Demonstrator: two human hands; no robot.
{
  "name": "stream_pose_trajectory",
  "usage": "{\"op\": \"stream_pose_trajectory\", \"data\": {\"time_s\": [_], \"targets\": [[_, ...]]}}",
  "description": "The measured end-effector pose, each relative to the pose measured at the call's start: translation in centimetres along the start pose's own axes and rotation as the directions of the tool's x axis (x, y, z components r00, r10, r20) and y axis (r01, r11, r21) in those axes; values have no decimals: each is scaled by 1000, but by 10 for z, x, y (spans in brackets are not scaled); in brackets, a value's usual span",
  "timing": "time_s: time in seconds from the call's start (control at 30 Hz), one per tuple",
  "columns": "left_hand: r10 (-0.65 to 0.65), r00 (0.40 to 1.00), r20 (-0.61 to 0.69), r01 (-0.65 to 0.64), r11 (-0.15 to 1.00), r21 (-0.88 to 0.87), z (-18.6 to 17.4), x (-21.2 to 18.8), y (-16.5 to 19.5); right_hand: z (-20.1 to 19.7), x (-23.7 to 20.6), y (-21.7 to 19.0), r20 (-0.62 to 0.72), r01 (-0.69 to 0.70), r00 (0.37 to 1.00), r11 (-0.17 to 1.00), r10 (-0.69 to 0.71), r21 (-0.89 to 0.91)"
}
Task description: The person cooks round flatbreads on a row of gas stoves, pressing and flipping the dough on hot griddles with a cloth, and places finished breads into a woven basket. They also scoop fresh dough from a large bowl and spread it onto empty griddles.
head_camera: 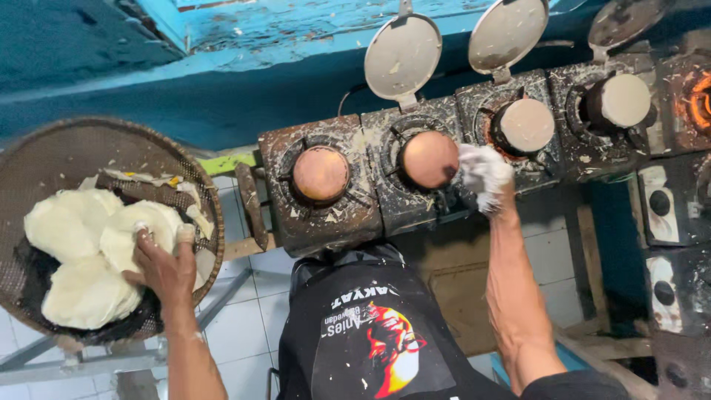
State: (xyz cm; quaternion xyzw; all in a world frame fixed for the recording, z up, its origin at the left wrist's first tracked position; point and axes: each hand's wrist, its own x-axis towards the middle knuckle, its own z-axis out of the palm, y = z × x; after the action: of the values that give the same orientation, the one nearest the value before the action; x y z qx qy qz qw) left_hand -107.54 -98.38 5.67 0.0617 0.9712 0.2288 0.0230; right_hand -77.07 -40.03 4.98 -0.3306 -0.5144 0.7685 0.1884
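My left hand rests on a pale round flatbread in a dark woven basket at the left, fingers spread on it. Two more pale flatbreads lie beside and below it. My right hand, in a white batter-covered glove, reaches to the right edge of a browned round cake on the second burner of a row of small stoves. Another browned cake sits on the first burner.
Two pale rounds cook on burners to the right, with round lids flipped open behind. A glowing burner is at far right. A blue wall runs behind. White tiled floor lies below; I wear a black apron.
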Motion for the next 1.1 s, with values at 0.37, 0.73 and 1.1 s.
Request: {"op": "stream_pose_trajectory", "data": {"time_s": [0.37,0.73,1.1], "targets": [[166,984,-65,-176,843,-509,79,-78,71,18,36,123,320,363,926,-245,199,-899],[-40,802,596,507,573,-644,197,-244,87,30,53,105,561,532,768,-178,-310,-828],[216,504,836,788,280,-548,223,-212,248,1,81,91,687,724,658,11,-309,-689]]}}
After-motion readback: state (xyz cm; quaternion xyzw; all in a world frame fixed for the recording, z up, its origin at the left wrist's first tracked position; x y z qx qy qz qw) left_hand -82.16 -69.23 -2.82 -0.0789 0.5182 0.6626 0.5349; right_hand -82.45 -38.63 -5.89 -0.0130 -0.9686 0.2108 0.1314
